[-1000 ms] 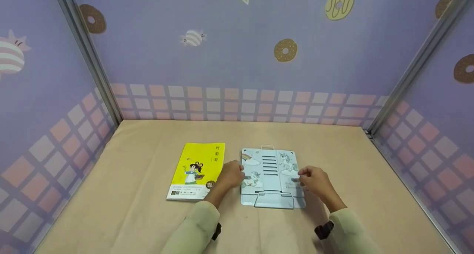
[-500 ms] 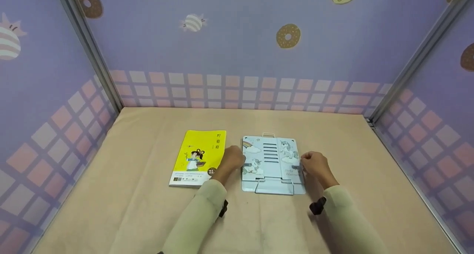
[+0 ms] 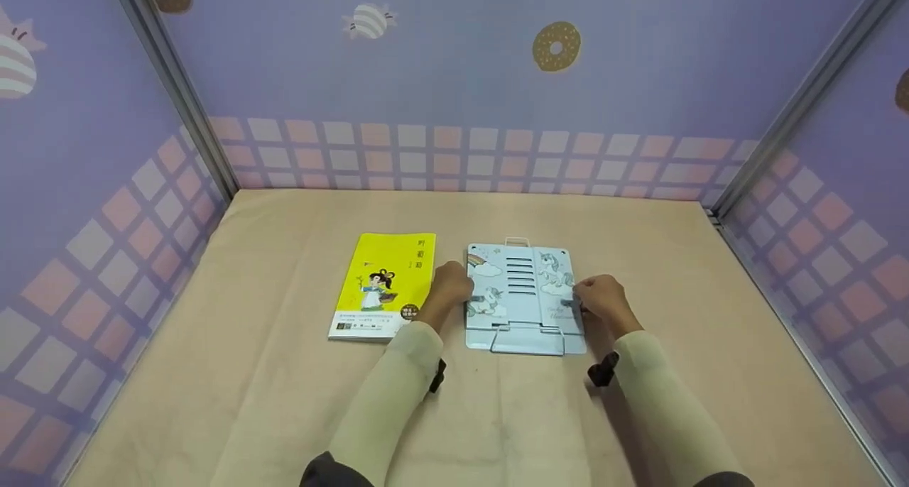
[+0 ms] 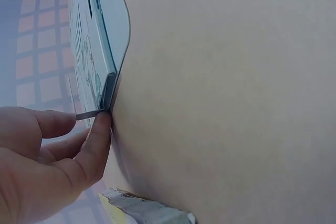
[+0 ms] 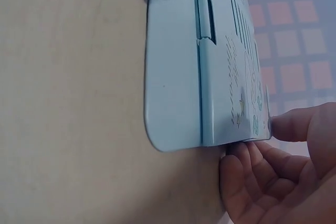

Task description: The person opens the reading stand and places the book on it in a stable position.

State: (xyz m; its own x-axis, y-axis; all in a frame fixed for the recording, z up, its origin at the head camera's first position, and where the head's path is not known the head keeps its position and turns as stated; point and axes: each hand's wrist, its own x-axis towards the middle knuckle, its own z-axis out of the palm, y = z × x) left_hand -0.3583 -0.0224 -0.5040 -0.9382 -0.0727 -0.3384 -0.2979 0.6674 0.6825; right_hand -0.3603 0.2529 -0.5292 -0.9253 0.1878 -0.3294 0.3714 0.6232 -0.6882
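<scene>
A light blue book stand [image 3: 523,310] with unicorn and rainbow prints lies on the cloth-covered table between the hands, its wire page holder folded at the near edge. My left hand [image 3: 452,285] is at its left edge; in the left wrist view the thumb and fingers pinch a thin side clip [image 4: 87,114] there. At the right edge my right hand [image 3: 603,296] grips the stand, thumb against the rim and fingers curled beneath, as the right wrist view shows. A yellow book [image 3: 387,277] with a cartoon figure lies flat just left of the left hand.
The table [image 3: 284,402] bears a beige cloth. Behind it rises a purple wall [image 3: 454,61] with donut and candy prints, and matching side walls flank it. Metal posts [image 3: 177,96] stand at the back corners. A wire loop [image 3: 517,241] sticks out past the stand's far edge.
The head view has tilted downward, so table, book and stand appear higher in it. Both hands stay at the stand's two side edges, with only slight shifts of the fingers.
</scene>
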